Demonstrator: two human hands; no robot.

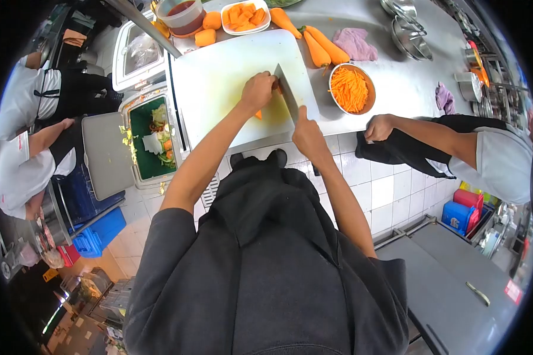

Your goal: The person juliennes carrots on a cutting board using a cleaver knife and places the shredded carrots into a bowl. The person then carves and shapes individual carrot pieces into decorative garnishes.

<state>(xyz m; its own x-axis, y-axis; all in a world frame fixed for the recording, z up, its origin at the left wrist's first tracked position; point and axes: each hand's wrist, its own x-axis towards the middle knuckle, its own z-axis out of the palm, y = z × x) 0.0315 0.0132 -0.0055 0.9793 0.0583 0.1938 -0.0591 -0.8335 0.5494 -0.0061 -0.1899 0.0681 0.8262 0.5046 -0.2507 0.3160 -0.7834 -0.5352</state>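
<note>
My right hand (309, 139) is wrapped around the handle of a large knife (288, 94), whose broad blade points away from me over the white cutting board (219, 71). On the blade's left side, my left hand (258, 92) is closed, fingertips curled down close to the blade; what lies under them is hidden. A small orange carrot piece (258, 114) shows on the board just below that hand. The board is stained yellow around it. To the right stands a round bowl (370, 100) full of carrot shreds (349, 89).
Whole carrots (318, 49) and a purple cloth (355, 44) lie behind the bowl. A tub of carrot chunks (243, 16) stands beyond the board. Left of it is a green-lined scrap bin (137, 139). Co-workers stand at left and a person's arm (426, 131) reaches in at right.
</note>
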